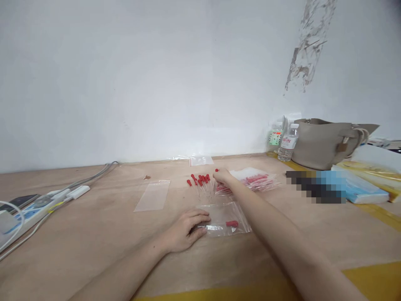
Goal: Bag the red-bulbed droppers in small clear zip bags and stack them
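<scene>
on the wooden bench (94, 234), well in from the near edge and toward the middle: left hand (184, 230) laid flat, fingers spread and pressing the left end of one clear zip bag (224, 223), not clenched on it. inside that bag, one red-capped piece (232, 224), lying just right of the fingertips. beyond it, toward the far edge by the wall: right hand (223, 175) stretched out, fingers drawn together at a loose cluster of red-capped pins (200, 180), roughly eight by count, though too small to be sure; whether one is actually pinched, impossible to tell. touching the right of that hand, a pile of filled bags (255, 179) with red contents, number unclear. left of the pins, one empty flat bag (153, 195), well apart from both hands. against the far edge, one more small bag (201, 160). toward the far right corner: two bottles (288, 143) and one grey handbag (326, 142). at the left edge, one power strip (34, 209) with cables.
</scene>
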A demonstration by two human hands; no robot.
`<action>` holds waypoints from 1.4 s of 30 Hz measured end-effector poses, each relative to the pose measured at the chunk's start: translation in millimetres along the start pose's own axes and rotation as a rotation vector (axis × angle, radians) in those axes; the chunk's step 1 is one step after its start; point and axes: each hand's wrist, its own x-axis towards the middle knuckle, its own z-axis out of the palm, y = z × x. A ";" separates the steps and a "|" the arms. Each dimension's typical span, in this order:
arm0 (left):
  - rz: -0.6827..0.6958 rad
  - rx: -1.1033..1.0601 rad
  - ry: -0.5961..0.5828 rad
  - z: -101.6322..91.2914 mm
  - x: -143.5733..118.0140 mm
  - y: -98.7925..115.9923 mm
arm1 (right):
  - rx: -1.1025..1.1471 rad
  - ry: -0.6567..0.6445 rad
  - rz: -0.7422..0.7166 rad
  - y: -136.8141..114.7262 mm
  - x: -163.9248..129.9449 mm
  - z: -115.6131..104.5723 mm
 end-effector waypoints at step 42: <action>-0.050 0.093 -0.015 -1.5 1.4 -0.7 | 0.101 -0.366 -0.303 43.1 -140.7 -61.4</action>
